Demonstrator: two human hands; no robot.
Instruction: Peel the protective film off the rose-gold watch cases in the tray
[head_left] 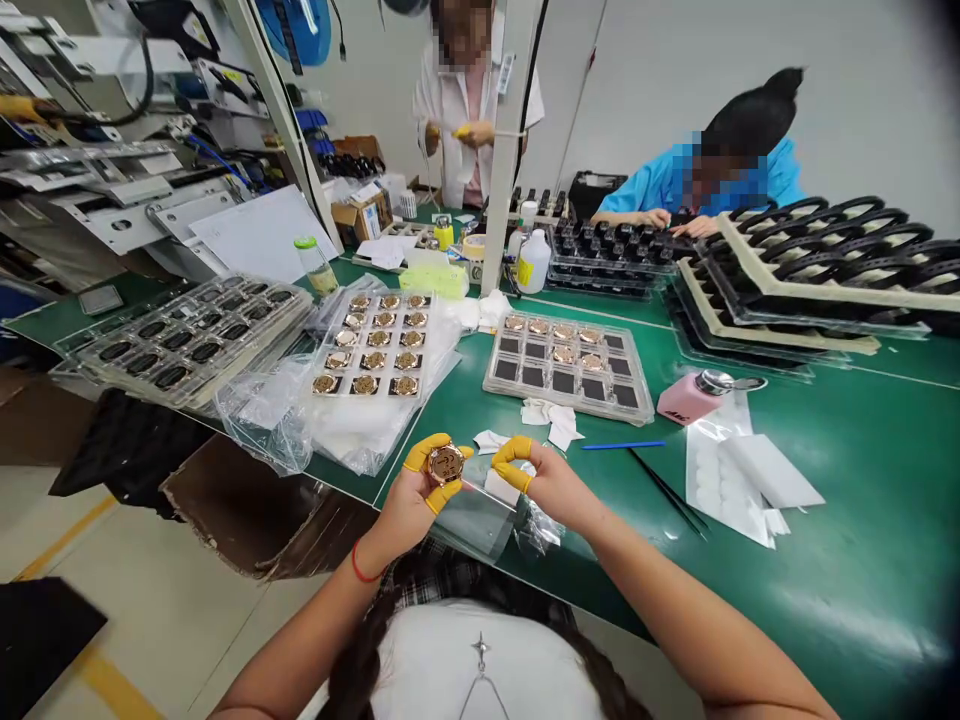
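Wears a white top (427, 660), nearest of all, with a pendant (480, 648) hanging at the front. Holds one watch (446, 463) in the left hand (410, 503), clamped at the rim between yellow-capped thumb and fingers, dark marked side up, with marks too small to read. Has the right hand (561, 487) just beside, apart from the left and clear of the watch, with capped fingertips (517, 447) curled close; no telling whether on anything. Looks small enough for fingertip work, yet probably dense for its size, being apparently metal. Should be stiff, with no give to a squeeze, and slick where polished, so likely to slip if pinched across the flat sides. Could scratch or smudge easily, and might suffer from a drop. Best taken by the rim, with thumb opposite fingers, as now, leaving the flat sides untouched; probably gripped better for the caps. Has clear film (480, 525) below and between the hands, rows of similar watches (376, 361) beyond the left, white scraps (561, 425) just beyond the right, and past those a tray (570, 404) with more watches and dark pads. Has a blue stick (624, 445), tweezers (667, 492) and a pink bottle (684, 400) to the right of the right hand.
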